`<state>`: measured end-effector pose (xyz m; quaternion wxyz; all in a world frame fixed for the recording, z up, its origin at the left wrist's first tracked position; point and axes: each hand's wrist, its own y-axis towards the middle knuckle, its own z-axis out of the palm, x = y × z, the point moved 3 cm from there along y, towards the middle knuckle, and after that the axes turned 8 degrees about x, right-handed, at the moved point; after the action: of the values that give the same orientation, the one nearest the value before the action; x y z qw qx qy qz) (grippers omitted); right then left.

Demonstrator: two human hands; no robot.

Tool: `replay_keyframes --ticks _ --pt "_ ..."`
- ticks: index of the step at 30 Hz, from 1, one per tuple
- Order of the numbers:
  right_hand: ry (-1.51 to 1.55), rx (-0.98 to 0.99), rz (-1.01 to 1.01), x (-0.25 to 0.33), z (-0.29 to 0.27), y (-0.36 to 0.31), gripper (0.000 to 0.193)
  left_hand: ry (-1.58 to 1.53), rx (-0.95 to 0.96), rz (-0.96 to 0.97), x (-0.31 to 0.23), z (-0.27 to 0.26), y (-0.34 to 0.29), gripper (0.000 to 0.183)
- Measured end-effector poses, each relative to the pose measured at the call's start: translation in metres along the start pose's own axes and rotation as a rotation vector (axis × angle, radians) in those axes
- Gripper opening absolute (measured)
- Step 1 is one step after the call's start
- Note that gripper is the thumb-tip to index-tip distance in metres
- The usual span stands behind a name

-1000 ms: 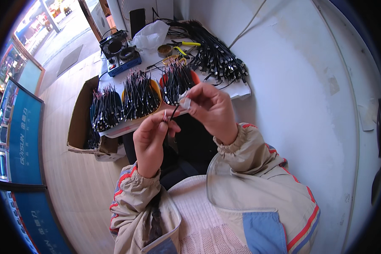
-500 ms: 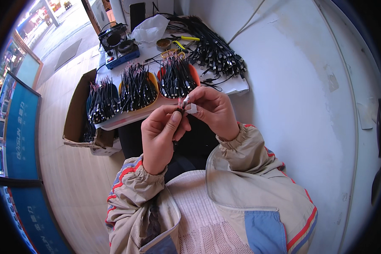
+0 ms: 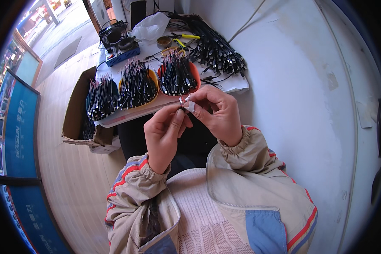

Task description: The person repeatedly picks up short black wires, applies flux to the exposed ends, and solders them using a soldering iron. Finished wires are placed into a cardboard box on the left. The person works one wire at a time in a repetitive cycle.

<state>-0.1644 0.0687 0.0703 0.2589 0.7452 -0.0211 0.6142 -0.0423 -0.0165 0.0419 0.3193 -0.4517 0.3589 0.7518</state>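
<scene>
Left hand [image 3: 166, 132] has moved nearer the right hand [image 3: 219, 113], grip pinching one cable [image 3: 181, 104]; right grip unclear; three bins [image 3: 196, 76] beyond.

The left hand [image 3: 163, 135] has been raised and shifted rightward since a second ago, and the gap between it and the right hand [image 3: 224, 112] has been narrowed. The thin wires [image 3: 182, 101] in its grip have been lifted along with it.

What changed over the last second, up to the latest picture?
The left hand, pinching a cable, has moved up and right, bringing its bare wires to meet the right hand. No release shows. The red bin and yellow bin stayed put.
</scene>
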Motion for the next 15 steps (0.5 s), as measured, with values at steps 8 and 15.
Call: replay_keyframes --ticks 8,15 --pt "0.885 -0.003 0.252 -0.034 0.015 -0.003 0.014 -0.179 0.001 -0.025 0.005 0.000 -0.001 0.018" --pt "0.818 0.204 0.305 -0.031 0.006 -0.003 0.019 -0.347 0.153 -0.147 0.007 -0.007 -0.004 0.018"
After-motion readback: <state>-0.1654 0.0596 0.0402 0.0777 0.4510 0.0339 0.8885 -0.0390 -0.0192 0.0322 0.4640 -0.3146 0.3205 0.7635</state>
